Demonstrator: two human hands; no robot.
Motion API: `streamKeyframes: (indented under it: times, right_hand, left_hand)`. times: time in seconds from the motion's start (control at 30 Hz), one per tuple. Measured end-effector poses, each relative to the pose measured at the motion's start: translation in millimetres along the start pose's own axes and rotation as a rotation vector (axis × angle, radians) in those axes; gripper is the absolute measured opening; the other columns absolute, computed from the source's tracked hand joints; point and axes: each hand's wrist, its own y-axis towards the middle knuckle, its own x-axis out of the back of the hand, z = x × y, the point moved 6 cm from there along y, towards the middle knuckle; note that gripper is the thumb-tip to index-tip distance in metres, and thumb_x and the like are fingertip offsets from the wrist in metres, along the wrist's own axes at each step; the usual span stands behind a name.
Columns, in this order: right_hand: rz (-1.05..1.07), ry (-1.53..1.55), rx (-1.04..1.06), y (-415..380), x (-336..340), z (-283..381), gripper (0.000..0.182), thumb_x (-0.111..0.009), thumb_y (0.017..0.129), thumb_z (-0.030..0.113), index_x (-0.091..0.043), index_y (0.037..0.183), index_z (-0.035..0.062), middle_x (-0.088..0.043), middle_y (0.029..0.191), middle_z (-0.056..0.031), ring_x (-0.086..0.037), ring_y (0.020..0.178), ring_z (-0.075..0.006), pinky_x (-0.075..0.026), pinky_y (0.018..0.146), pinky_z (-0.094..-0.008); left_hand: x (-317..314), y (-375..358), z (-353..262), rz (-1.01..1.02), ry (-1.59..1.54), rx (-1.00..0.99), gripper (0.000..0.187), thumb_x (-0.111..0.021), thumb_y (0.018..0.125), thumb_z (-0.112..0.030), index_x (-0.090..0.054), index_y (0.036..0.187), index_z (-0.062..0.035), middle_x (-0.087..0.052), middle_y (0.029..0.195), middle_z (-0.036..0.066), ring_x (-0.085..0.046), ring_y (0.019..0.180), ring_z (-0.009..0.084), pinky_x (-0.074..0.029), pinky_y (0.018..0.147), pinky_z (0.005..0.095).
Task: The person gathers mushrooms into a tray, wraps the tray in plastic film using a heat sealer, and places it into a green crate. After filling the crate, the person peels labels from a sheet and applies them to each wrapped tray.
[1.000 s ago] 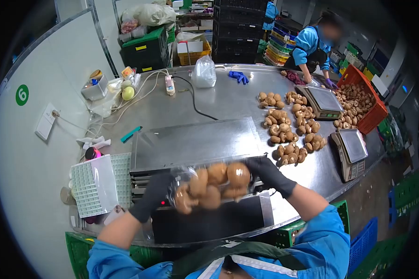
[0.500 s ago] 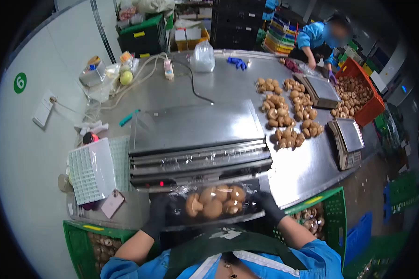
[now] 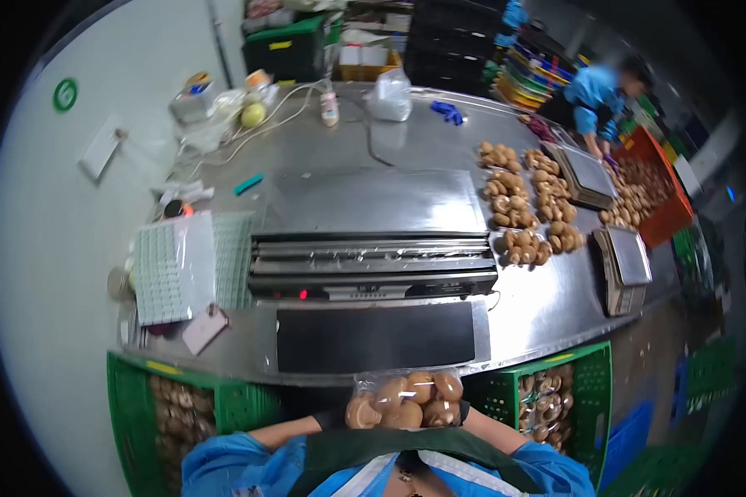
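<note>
Your left hand (image 3: pixel 333 417) and right hand (image 3: pixel 465 411), dark-gloved and mostly hidden, hold the wrapped mushrooms (image 3: pixel 404 401) between them at your apron (image 3: pixel 331 455), by the near edge of the table (image 3: pixel 526 319). Finger spread: cannot tell. Ahead: black pad (image 3: pixel 375 338), then machine (image 3: pixel 373 267). Green crate (image 3: pixel 588 389) at right, loaded.

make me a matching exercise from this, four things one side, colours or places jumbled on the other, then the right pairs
1. wrapped mushroom pack
2. smartphone
3. glove lying flat
4. crate beside the co-worker

A. blue, near the plastic bag
B. orange-red, containing loose mushrooms
C. between left hand and right hand
D. pale pink, on the table's near left

Pairs: 1-C, 2-D, 3-A, 4-B
</note>
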Motion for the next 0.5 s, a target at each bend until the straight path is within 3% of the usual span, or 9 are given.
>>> streamKeyframes:
  times: [0.13,0.2,0.27,0.3,0.33,0.37,0.4,0.47,0.5]
  right_hand:
    - [-0.189,-0.058,-0.571,-35.3,5.3,-31.8,0.032,-0.051,0.081,0.033,-0.056,0.093,0.0039,-0.054,0.098,-0.0095,-0.051,0.092,-0.0217,-0.038,0.085,-0.0363]
    - [-0.173,-0.495,-0.678,-42.8,14.7,-15.5,0.033,-0.051,0.081,0.032,-0.056,0.098,0.0039,-0.055,0.099,-0.0095,-0.052,0.091,-0.0209,-0.040,0.083,-0.0356]
    - [-0.018,-1.380,-0.607,-41.2,31.0,21.6,0.034,-0.051,0.081,0.031,-0.056,0.102,0.0039,-0.055,0.101,-0.0095,-0.054,0.090,-0.0201,-0.043,0.080,-0.0348]
    - [-0.114,-1.340,-0.621,-35.8,28.9,39.9,0.035,-0.052,0.081,0.030,-0.056,0.104,0.0039,-0.055,0.102,-0.0095,-0.054,0.090,-0.0197,-0.044,0.079,-0.0345]
    - [-0.319,-0.723,-0.691,-31.4,19.2,50.9,0.044,-0.057,0.078,0.033,-0.053,0.114,0.0076,-0.056,0.105,-0.0136,-0.054,0.097,-0.0251,-0.043,0.083,-0.0378]
    - [-0.118,-0.881,-0.635,-15.8,-14.6,51.8,0.058,-0.063,0.073,0.037,-0.048,0.118,0.0040,-0.057,0.106,-0.0127,-0.055,0.097,-0.0239,-0.043,0.084,-0.0349]
    - [0.086,-1.019,-0.568,-1.1,-49.3,46.4,0.074,-0.070,0.068,0.041,-0.043,0.123,0.0004,-0.058,0.106,-0.0118,-0.056,0.098,-0.0226,-0.043,0.084,-0.0321]
    - [0.300,-1.651,-0.666,18.1,-63.0,18.4,0.085,-0.078,0.059,0.035,-0.040,0.125,-0.0032,-0.058,0.108,-0.0136,-0.056,0.099,-0.0229,-0.044,0.085,-0.0337]
    - [0.198,-1.515,-0.562,27.1,-47.4,11.1,0.078,-0.077,0.062,0.032,-0.042,0.122,-0.0030,-0.058,0.106,-0.0134,-0.057,0.098,-0.0229,-0.044,0.084,-0.0334]
  left_hand:
    - [-24.1,3.8,-35.9,0.012,-0.039,-0.153,0.021,-0.049,0.085,-0.014,-0.052,0.102,-0.0017,-0.056,0.096,0.010,-0.056,0.086,0.0175,-0.047,0.077,0.0310]
    - [-35.6,-9.4,-24.0,-0.056,-0.054,-0.112,0.025,-0.051,0.082,-0.003,-0.051,0.107,-0.0025,-0.055,0.102,0.009,-0.054,0.091,0.0168,-0.045,0.082,0.0296]
    - [-57.5,-53.3,69.5,0.018,-0.977,0.493,0.033,-0.050,0.083,-0.004,-0.048,0.116,-0.0010,-0.049,0.120,0.010,-0.048,0.106,0.0133,-0.039,0.090,0.0265]
    - [-55.7,-50.6,56.8,-0.030,-0.972,0.442,0.033,-0.050,0.083,-0.004,-0.048,0.116,-0.0010,-0.049,0.120,0.010,-0.048,0.106,0.0133,-0.039,0.090,0.0265]
    - [-57.5,-42.9,22.8,0.020,-0.596,0.180,0.041,-0.048,0.083,-0.015,-0.044,0.121,-0.0003,-0.049,0.119,0.012,-0.049,0.104,0.0168,-0.039,0.089,0.0270]
    - [-64.6,-47.1,-0.7,0.060,-0.215,-0.049,0.050,-0.046,0.083,-0.026,-0.039,0.125,0.0003,-0.048,0.119,0.013,-0.050,0.101,0.0203,-0.039,0.088,0.0275]
    - [-51.3,-75.7,108.7,-0.168,-0.070,0.076,0.029,-0.046,0.086,-0.007,-0.054,0.112,-0.0009,-0.051,0.119,0.010,-0.052,0.102,0.0131,-0.042,0.086,0.0236]
    - [-106.4,-69.7,-34.3,-0.129,-1.105,-0.260,0.051,-0.044,0.079,-0.020,-0.035,0.125,0.0023,-0.051,0.114,0.017,-0.055,0.094,0.0177,-0.045,0.074,0.0213]
    - [-91.4,-81.2,-36.7,-0.156,-1.096,-0.310,0.051,-0.044,0.079,-0.020,-0.035,0.125,0.0023,-0.051,0.114,0.017,-0.055,0.094,0.0177,-0.045,0.074,0.0213]
